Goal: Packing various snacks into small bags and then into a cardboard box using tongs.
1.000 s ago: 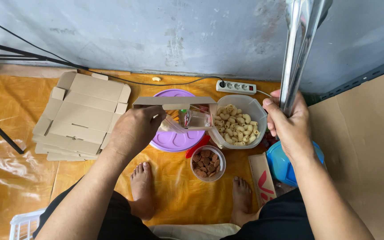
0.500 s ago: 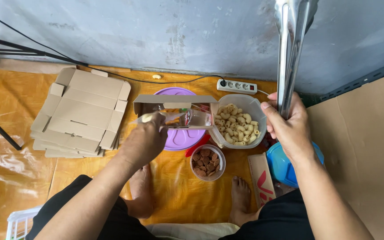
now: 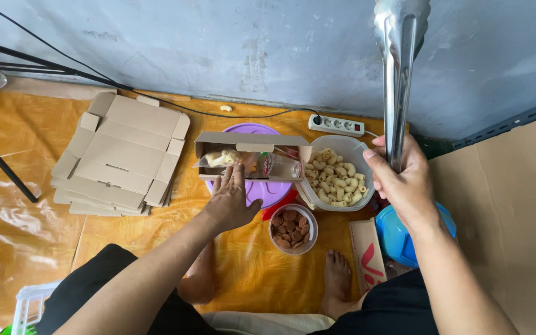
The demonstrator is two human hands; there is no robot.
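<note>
My left hand [image 3: 232, 200] lies flat with fingers spread against the near side of a small open cardboard box [image 3: 250, 144], which rests on a purple lid [image 3: 262, 189]. Pale snacks and a clear plastic piece lie inside the box. My right hand [image 3: 404, 180] grips long metal tongs [image 3: 397, 74] that point straight up in front of the wall. Between the hands stands a clear tub of pale curled crackers [image 3: 336, 177]. A smaller round tub of brown round snacks [image 3: 293, 228] sits just in front of it.
A stack of flat cardboard boxes [image 3: 122, 155] lies at the left on orange plastic sheeting. A white power strip [image 3: 336, 125] runs along the wall. A blue lid [image 3: 398, 239] and a red-and-white carton [image 3: 367, 254] sit by my right knee. A black tripod leg [image 3: 1, 161] stands far left.
My left hand has drawn back from gripping the small box and now rests flat with open fingers at its near side. The right hand keeps the tongs upright.
</note>
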